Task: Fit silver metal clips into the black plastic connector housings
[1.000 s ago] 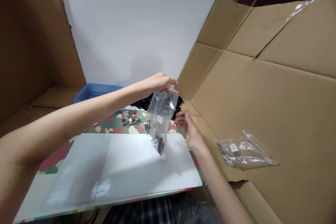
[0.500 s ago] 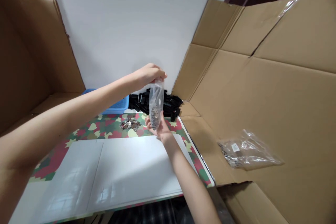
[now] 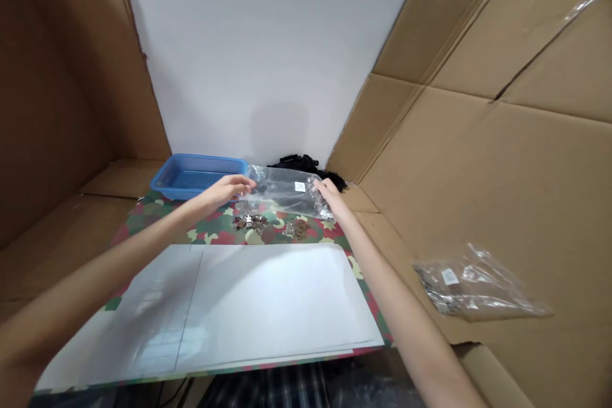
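Observation:
A clear plastic bag (image 3: pixel 282 183) with a white label is stretched sideways between my two hands above the back of the table. My left hand (image 3: pixel 228 189) pinches its left end. At the other end, my right hand (image 3: pixel 331 194) grips the bag beside small shiny metal pieces (image 3: pixel 321 199) gathered inside. Below the bag, two small heaps of metal pieces lie on the camouflage-patterned cover: one heap (image 3: pixel 249 222) to the left, another heap (image 3: pixel 297 229) to the right.
A blue plastic tray (image 3: pixel 173 194) stands at the back left. Black parts (image 3: pixel 297 162) are piled behind the bag, partly hidden. White sheets (image 3: pixel 282 306) cover the table front. Another clear bag (image 3: pixel 482 284) rests against the cardboard wall (image 3: pixel 540 178) on the right.
The bag has gone from hanging upright to lying sideways. My left hand has come down to the left, while my right hand has moved to the right end. The camera view has shifted.

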The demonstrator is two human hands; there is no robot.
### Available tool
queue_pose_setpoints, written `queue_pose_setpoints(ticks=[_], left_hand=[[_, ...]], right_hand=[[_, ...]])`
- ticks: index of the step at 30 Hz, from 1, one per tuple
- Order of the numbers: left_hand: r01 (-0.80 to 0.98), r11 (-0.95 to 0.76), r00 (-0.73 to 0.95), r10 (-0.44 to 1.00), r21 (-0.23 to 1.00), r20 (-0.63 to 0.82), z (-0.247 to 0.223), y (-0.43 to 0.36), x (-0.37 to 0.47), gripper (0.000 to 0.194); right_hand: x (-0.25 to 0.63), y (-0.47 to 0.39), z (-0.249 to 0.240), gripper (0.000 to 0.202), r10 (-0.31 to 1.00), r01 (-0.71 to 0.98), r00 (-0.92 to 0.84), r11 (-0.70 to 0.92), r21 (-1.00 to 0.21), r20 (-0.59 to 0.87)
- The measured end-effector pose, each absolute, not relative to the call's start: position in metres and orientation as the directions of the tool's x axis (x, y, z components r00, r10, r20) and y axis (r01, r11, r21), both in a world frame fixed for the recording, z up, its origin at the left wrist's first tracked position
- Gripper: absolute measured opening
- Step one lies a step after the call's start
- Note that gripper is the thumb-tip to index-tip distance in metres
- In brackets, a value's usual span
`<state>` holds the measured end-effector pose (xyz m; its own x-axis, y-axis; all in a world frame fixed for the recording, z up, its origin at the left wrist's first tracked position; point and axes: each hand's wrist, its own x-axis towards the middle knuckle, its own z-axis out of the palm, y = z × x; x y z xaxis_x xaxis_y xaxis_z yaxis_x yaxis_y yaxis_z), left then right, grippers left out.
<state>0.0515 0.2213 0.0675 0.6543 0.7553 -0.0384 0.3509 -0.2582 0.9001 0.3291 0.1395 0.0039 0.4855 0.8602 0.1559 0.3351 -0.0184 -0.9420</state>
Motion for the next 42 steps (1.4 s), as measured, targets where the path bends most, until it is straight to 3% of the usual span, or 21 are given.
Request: queue_pose_setpoints(ticks=[8, 19, 34, 42], left_hand=[[0.338, -0.229, 0.671, 0.739, 0.913, -0.063, 0.013, 0.231, 0.044, 0.039], [0.333, -0.26, 0.646, 0.763, 0.906, -0.018, -0.003, 0.227, 0.033, 0.039], [0.292, -0.229, 0.639, 0.769, 0.929, -0.011, -0.023, 0.226, 0.037, 0.038], [0.263, -0.212, 0.64, 0.769, 0.941, -0.005, -0.033, 0.223, 0.035, 0.038]], right_hand=[[0.319, 0.15, 0.015, 0.025, 0.877, 0.547, 0.447, -0.112, -0.829, 0.176], [0.306, 0.157, 0.025, 0.023, 0.89, 0.657, 0.364, -0.037, -0.753, 0.274], [0.301, 0.167, 0.021, 0.035, 0.902, 0.533, 0.365, 0.0, -0.846, 0.23], [0.302, 0.156, 0.024, 0.026, 0.926, 0.378, 0.332, 0.043, -0.925, 0.179]])
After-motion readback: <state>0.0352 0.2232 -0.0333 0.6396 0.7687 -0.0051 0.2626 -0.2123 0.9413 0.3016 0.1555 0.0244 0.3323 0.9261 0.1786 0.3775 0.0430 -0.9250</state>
